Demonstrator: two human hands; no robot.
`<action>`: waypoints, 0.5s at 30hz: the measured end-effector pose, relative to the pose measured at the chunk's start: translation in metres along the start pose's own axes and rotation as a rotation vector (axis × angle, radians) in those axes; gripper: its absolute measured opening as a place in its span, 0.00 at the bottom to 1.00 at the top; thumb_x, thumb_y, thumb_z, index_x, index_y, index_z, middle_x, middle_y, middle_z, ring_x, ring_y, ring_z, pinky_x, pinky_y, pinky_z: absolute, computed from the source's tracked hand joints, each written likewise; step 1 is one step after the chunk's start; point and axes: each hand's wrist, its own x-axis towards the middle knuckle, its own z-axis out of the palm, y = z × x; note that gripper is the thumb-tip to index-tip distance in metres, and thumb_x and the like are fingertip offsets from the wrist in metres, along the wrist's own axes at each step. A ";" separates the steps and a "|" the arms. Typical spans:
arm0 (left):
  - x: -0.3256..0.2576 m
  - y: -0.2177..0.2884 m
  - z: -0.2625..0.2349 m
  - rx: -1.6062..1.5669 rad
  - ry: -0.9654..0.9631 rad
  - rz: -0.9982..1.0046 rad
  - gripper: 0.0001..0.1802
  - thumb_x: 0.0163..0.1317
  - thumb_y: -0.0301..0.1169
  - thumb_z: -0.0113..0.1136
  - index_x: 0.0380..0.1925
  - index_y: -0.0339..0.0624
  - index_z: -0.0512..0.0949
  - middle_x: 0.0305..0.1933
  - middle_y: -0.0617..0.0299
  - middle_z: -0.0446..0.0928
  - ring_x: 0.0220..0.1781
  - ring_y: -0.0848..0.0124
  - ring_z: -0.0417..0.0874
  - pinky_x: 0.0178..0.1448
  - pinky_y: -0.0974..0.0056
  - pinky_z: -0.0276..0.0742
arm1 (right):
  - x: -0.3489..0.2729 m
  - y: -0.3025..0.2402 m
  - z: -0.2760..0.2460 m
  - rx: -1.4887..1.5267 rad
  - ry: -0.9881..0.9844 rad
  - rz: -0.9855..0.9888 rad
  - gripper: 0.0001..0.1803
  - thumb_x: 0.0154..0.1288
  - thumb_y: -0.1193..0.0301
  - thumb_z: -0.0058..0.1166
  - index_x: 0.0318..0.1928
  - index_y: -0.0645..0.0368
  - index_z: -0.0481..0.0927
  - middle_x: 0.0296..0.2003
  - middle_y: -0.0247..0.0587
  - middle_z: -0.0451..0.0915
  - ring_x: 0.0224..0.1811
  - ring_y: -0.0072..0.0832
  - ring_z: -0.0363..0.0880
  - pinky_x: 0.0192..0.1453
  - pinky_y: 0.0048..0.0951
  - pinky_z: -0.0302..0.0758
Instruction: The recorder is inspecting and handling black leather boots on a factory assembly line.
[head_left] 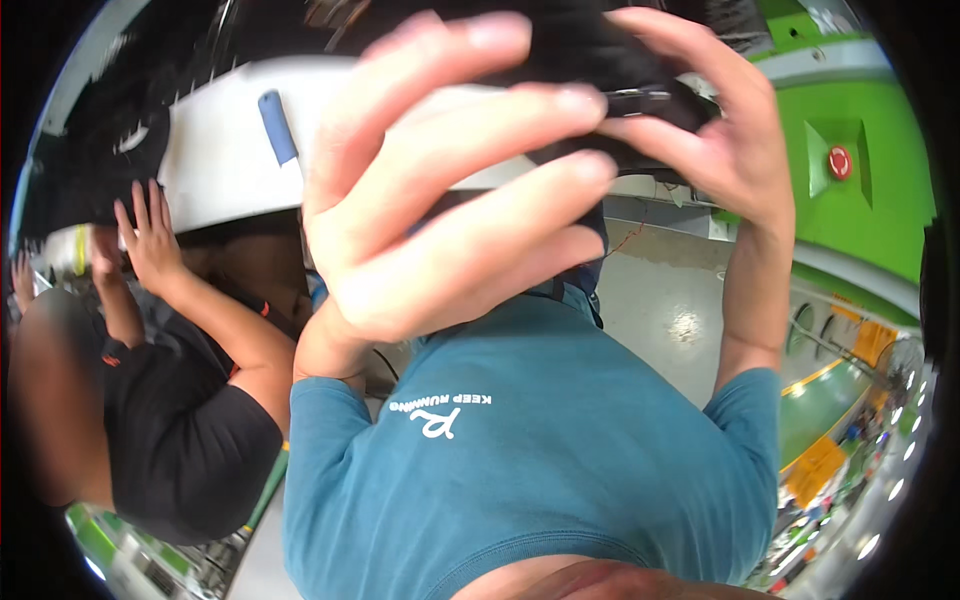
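Close in front of me, my left hand (440,190) is raised with its fingers spread and slightly curled, blurred by motion. Its fingertips reach toward a soft-looking black thing (575,50); whether they touch it I cannot tell. On the other side, my right hand (735,135) curves around that black thing, with thumb and forefinger on either side of it. A small shiny strip (640,100) shows on it near my right thumb. The black thing's exact kind does not show, and my left hand hides part of it.
A white table (220,150) carries a blue-handled tool (278,128). Black material (100,170) lies at the far left, where a co-worker in a black shirt (200,440) rests a hand (150,240). To the right stands a green machine (860,220) with a red button (838,162).
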 end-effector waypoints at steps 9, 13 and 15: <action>0.058 -0.045 -0.019 0.255 -0.612 -0.167 0.38 0.48 0.55 0.87 0.54 0.43 0.88 0.38 0.61 0.89 0.35 0.58 0.91 0.41 0.59 0.84 | -0.003 0.056 0.015 0.418 0.398 0.058 0.40 0.84 0.36 0.46 0.67 0.63 0.80 0.54 0.41 0.85 0.55 0.30 0.82 0.65 0.37 0.78; 0.058 -0.052 -0.016 0.211 -0.645 -0.205 0.37 0.50 0.54 0.86 0.49 0.36 0.87 0.37 0.55 0.87 0.34 0.53 0.91 0.38 0.58 0.85 | -0.013 0.049 0.087 0.557 0.611 0.096 0.33 0.88 0.43 0.41 0.59 0.63 0.81 0.45 0.44 0.83 0.47 0.31 0.83 0.55 0.32 0.80; 0.061 -0.048 -0.014 0.212 -0.692 -0.200 0.37 0.50 0.55 0.86 0.48 0.35 0.86 0.37 0.55 0.87 0.34 0.53 0.91 0.39 0.58 0.85 | -0.007 0.044 0.104 0.512 0.672 0.099 0.33 0.88 0.44 0.42 0.57 0.64 0.81 0.44 0.45 0.82 0.44 0.33 0.83 0.52 0.32 0.78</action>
